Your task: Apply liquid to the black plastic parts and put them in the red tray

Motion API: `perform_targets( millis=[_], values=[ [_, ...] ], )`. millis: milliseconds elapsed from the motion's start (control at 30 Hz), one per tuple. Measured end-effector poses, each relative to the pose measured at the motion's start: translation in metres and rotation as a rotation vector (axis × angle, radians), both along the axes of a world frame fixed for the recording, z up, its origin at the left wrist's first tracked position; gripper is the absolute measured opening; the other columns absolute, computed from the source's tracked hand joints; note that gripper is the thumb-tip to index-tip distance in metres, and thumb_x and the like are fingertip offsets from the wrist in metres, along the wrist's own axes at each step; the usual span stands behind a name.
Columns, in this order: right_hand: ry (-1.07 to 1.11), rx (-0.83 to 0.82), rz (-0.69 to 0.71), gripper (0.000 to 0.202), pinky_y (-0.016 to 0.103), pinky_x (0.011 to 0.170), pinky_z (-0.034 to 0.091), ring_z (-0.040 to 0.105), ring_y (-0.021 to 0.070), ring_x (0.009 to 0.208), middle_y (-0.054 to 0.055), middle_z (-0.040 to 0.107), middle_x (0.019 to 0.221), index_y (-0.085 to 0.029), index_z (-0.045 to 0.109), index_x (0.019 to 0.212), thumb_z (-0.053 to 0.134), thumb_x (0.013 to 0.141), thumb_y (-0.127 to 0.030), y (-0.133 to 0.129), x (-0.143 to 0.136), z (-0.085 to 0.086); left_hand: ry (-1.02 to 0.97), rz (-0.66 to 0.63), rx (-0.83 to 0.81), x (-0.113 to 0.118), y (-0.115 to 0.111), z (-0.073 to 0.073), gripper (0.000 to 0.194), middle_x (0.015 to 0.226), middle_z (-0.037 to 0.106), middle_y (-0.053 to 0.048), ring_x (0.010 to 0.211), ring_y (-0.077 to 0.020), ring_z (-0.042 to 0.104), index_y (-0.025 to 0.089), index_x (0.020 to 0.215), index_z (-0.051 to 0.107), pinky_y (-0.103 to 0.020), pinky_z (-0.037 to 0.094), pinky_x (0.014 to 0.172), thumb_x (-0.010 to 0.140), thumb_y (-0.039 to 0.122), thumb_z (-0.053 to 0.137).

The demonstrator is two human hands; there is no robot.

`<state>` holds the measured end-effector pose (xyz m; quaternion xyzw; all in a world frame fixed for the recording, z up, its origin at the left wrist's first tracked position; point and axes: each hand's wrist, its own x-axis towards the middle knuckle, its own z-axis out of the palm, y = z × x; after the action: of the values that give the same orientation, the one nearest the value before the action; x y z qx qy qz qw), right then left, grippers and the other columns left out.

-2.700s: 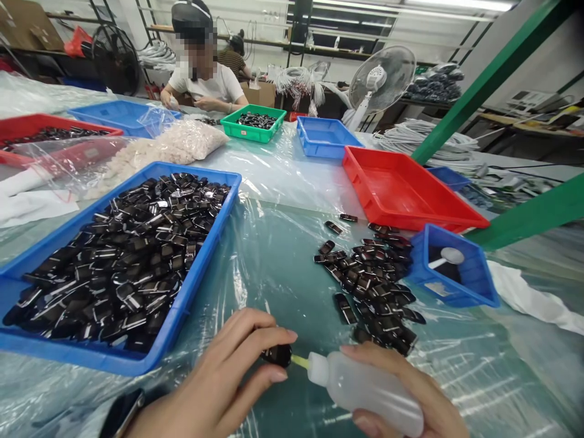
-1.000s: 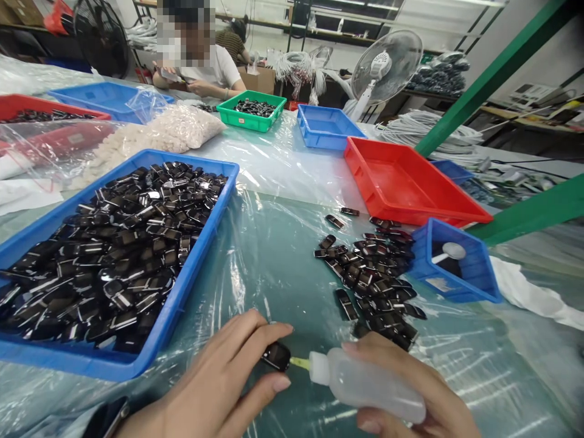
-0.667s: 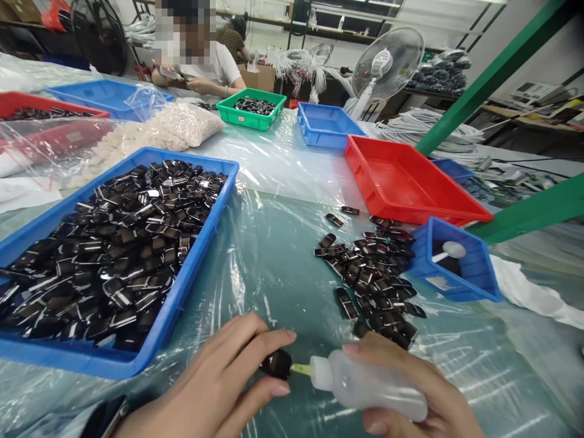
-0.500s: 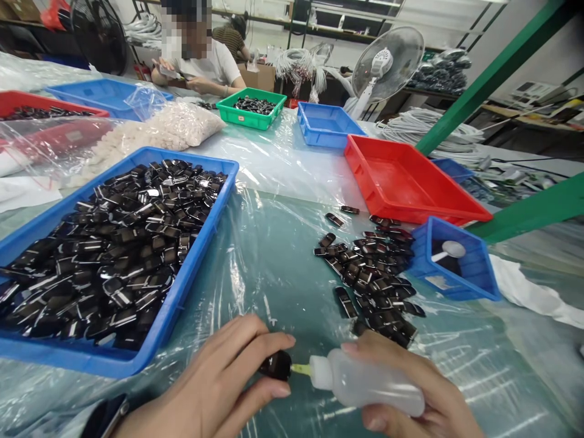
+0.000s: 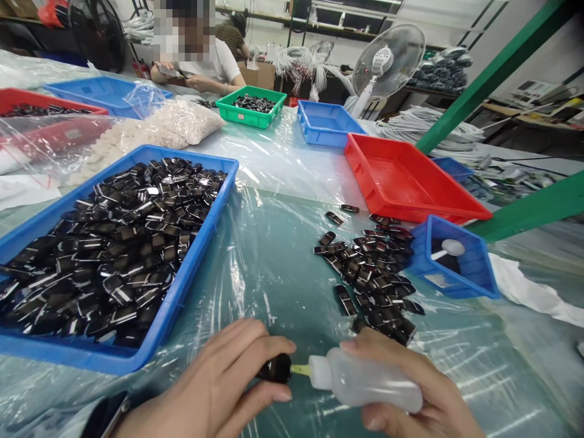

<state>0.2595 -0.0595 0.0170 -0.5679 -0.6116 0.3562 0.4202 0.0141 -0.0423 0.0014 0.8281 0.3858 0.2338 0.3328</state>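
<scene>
Between thumb and fingers, my left hand (image 5: 228, 377) grips a small glossy black plastic part (image 5: 277, 368), its end facing right. My right hand (image 5: 410, 380) is wrapped round a translucent squeeze bottle (image 5: 365, 378) lying nearly level. The bottle's thin yellowish nozzle (image 5: 300, 369) points left and meets the end of the black part; whether it goes inside I cannot tell. Just beyond my right hand lies a loose pile of similar black parts (image 5: 371, 274) on the plastic-covered table (image 5: 274, 261). A blue tray (image 5: 201, 255) heaped with the same parts stands beyond my left hand.
A red tray (image 5: 420, 210) and a small blue bin (image 5: 474, 274) holding a scoop (image 5: 453, 247) stand at right. Farther back are a green tray (image 5: 249, 120), a blue tray (image 5: 331, 137) and a bag of pale pieces (image 5: 191, 121). Green posts (image 5: 493, 85) slant at right. A co-worker (image 5: 223, 64) sits opposite.
Both hands, the black part and the bottle stay almost where they were, nozzle still at the part's end. The view has shifted very slightly.
</scene>
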Motion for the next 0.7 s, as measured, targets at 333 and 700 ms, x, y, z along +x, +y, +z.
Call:
perform_targets(
  millis=[333,700],
  values=[
    [-0.007,0.089,0.099,0.031,0.02,0.052,0.057,0.069,0.0153,0.057,-0.007,0.072,0.071,-0.054,0.071,0.101,0.074,0.07,-0.056,0.0029,0.0031,-0.0072,-0.104,-0.039,0.074,0.0057,0.0056,-0.0044,0.019,0.09,0.063,-0.003,0.078,-0.0177,0.062,0.023,0.115,0.05,-0.028,0.053,0.071,0.102,0.033,0.04],
    [-0.034,0.08,0.045,0.025,0.02,0.049,0.056,0.069,0.0154,0.057,-0.006,0.075,0.074,-0.051,0.073,0.097,0.072,0.072,-0.058,0.0005,-0.0005,-0.0058,-0.043,-0.044,-0.003,0.0013,0.0031,-0.0022,0.021,0.098,0.063,-0.002,0.087,-0.0183,0.063,0.028,0.121,0.047,-0.03,0.054,0.079,0.1,0.031,0.046]
  ],
)
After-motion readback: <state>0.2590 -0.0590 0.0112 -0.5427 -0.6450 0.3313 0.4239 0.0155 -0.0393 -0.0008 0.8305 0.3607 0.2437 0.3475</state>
